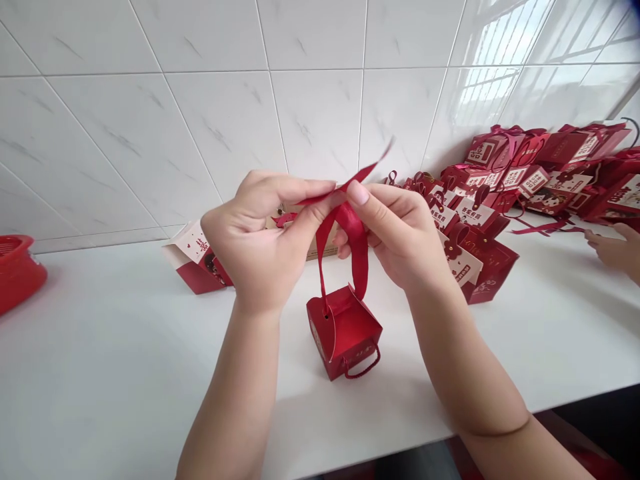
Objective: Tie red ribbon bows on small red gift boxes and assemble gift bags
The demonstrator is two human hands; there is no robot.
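Note:
A small red gift box (345,333) with a twisted red cord handle stands on the white table between my forearms. From holes in its top edges rises a red ribbon (359,257), its two strands meeting up in my fingers. My left hand (273,233) pinches the ribbon at the crossing, its other fingers curled. Opposite it, my right hand (387,227) grips the same crossing between thumb and fingers, and a loose ribbon end points up to the right. Whether the strands are knotted there is hidden by my fingers.
Behind my left hand stands a red and white box (200,267). A red plastic basket (20,270) sits at the far left. Many red gift boxes (530,167) are piled at the right by the tiled wall. Another person's hand (617,247) reaches in from the right edge.

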